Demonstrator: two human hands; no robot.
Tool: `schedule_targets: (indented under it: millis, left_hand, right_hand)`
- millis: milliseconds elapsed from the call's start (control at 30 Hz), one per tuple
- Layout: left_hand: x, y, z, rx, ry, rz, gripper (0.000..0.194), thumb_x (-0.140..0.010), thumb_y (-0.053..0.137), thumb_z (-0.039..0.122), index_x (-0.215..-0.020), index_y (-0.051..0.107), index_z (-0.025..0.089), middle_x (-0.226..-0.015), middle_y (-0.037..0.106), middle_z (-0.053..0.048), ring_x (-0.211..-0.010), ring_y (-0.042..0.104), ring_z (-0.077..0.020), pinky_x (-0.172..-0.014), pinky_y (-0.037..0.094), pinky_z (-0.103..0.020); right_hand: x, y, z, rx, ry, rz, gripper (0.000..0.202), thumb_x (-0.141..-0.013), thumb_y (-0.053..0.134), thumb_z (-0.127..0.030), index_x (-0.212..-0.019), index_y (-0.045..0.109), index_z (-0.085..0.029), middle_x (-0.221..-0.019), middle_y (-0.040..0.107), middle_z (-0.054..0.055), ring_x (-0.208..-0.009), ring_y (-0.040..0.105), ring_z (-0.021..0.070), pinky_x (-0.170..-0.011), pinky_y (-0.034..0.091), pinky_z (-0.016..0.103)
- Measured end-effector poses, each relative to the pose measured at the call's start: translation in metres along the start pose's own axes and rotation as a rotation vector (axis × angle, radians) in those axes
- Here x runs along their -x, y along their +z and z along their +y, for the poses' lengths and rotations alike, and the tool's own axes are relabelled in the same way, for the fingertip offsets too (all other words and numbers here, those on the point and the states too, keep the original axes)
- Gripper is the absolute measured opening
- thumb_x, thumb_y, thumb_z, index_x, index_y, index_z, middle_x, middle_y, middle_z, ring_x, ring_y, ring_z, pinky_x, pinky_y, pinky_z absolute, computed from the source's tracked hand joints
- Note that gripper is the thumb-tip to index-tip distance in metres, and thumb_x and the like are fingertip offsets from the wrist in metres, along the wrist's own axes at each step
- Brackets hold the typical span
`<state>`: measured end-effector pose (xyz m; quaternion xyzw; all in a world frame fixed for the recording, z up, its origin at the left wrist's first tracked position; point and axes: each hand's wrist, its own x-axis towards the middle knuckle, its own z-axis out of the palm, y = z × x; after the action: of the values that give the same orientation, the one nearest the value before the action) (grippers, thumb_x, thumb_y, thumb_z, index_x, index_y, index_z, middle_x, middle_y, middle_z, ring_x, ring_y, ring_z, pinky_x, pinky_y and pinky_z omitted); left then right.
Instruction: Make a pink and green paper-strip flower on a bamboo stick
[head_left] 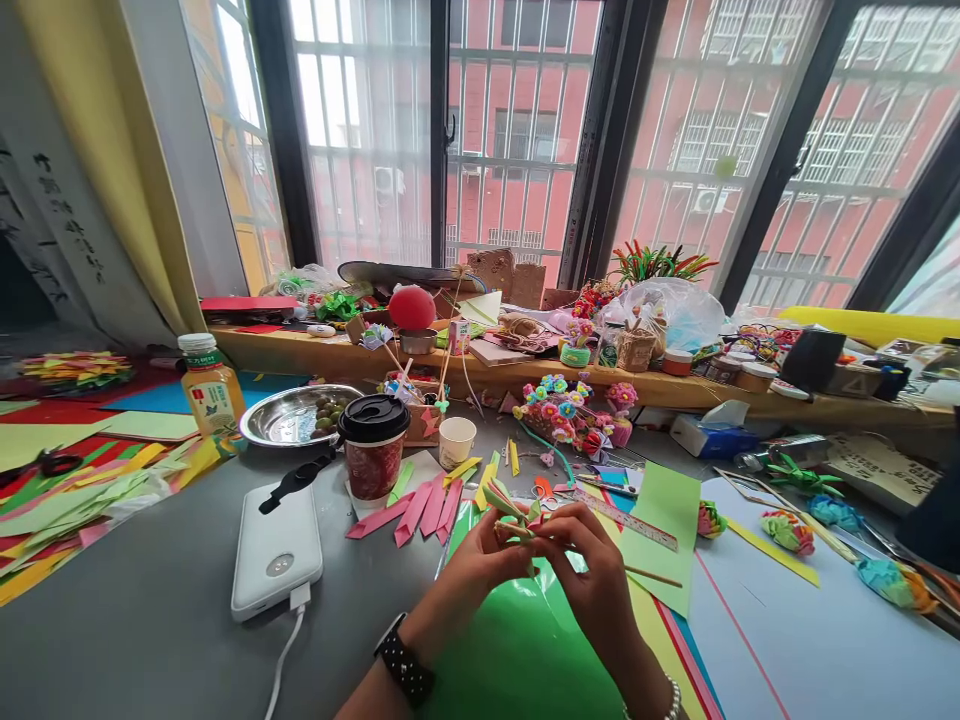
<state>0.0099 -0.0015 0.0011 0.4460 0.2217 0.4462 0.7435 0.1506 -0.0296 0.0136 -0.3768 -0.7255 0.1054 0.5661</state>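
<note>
My left hand (480,555) is closed on a small folded paper piece (510,502) in pale green and pink. Opposite it, the fingers of my right hand (592,560) pinch the same folded paper piece. The fingers cover much of its shape. A thin brown stick (652,575) points out to the right behind my right hand; whether it joins the paper is hidden. Below both hands is a glossy green sheet (517,640). Several pink pointed paper strips (420,508) fan out on the table to the left, near small yellow folded strips (512,457).
At left stand a lidded coffee cup (373,450), a white power bank (277,550) with a cable, a juice bottle (210,390) and a metal bowl (289,415). A paper cup (457,440) is ahead. Coloured sheets (667,530) and paper flowers (787,530) lie right.
</note>
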Motion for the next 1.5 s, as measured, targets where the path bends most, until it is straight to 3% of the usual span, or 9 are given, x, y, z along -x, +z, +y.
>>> schedule_targets:
  millis: [100,233,367,467,567,833,1500]
  left_hand:
    - [-0.004,-0.004,-0.005,-0.012,0.035,-0.015,0.040,-0.057,0.075,0.024,-0.089,0.054,0.017,-0.079,0.060,-0.002,-0.075,0.056,-0.0142,-0.070,0.042,-0.027]
    - [-0.005,-0.003,-0.009,-0.071,0.130,0.035,0.054,-0.062,0.071,0.028,-0.109,0.046,0.021,-0.080,0.056,-0.001,-0.076,0.055,-0.0156,-0.069,0.041,-0.028]
    - [-0.001,0.005,-0.008,-0.120,0.235,0.106,0.077,-0.067,0.068,0.026,-0.129,0.021,0.028,-0.075,0.050,0.002,-0.069,0.052,-0.0127,-0.063,0.040,-0.026]
    - [0.001,0.009,-0.007,-0.114,0.290,0.143,0.091,-0.067,0.068,0.025,-0.132,0.005,0.034,-0.074,0.046,0.004,-0.063,0.050,-0.0099,-0.058,0.038,-0.023]
    - [0.001,0.011,-0.006,-0.106,0.317,0.152,0.098,-0.065,0.069,0.025,-0.132,-0.002,0.036,-0.075,0.047,0.005,-0.064,0.049,-0.0099,-0.059,0.038,-0.022]
    - [0.001,0.006,-0.005,-0.135,0.272,0.105,0.095,-0.067,0.068,0.026,-0.133,0.001,0.034,-0.072,0.044,0.005,-0.061,0.045,-0.0081,-0.056,0.035,-0.021]
    - [0.001,0.002,0.005,-0.156,0.131,-0.026,0.102,-0.065,0.069,0.027,-0.135,-0.005,0.028,-0.069,0.060,0.000,-0.065,0.059,-0.0161,-0.058,0.040,-0.025]
  right_hand:
    - [0.001,0.000,0.002,0.034,-0.015,-0.001,0.010,-0.080,0.050,-0.015,-0.080,0.059,-0.018,-0.077,0.053,0.004,-0.071,0.057,0.0154,-0.058,0.051,0.025]
    - [0.002,0.002,0.003,0.103,-0.056,-0.002,0.010,-0.080,0.050,-0.015,-0.081,0.060,-0.018,-0.076,0.054,0.004,-0.071,0.057,0.0156,-0.059,0.051,0.027]
    - [0.000,0.003,0.002,0.108,-0.050,0.010,0.011,-0.081,0.049,-0.015,-0.081,0.059,-0.019,-0.077,0.055,0.004,-0.072,0.057,0.0156,-0.060,0.052,0.027]
    - [0.000,0.004,0.000,0.096,-0.038,0.026,0.010,-0.081,0.050,-0.015,-0.080,0.059,-0.019,-0.077,0.054,0.004,-0.071,0.057,0.0156,-0.060,0.053,0.027]
    - [0.000,0.004,-0.002,0.095,-0.033,0.049,0.010,-0.081,0.049,-0.016,-0.080,0.059,-0.019,-0.076,0.053,0.004,-0.070,0.057,0.0157,-0.059,0.053,0.027]
    - [0.000,0.001,-0.001,0.148,-0.066,0.026,0.010,-0.082,0.049,-0.017,-0.083,0.059,-0.019,-0.077,0.055,0.005,-0.071,0.058,0.0160,-0.058,0.052,0.027]
    - [0.001,-0.004,0.002,0.306,-0.185,-0.006,0.016,-0.082,0.050,-0.021,-0.089,0.064,-0.021,-0.076,0.061,0.005,-0.067,0.059,0.0155,-0.057,0.049,0.027]
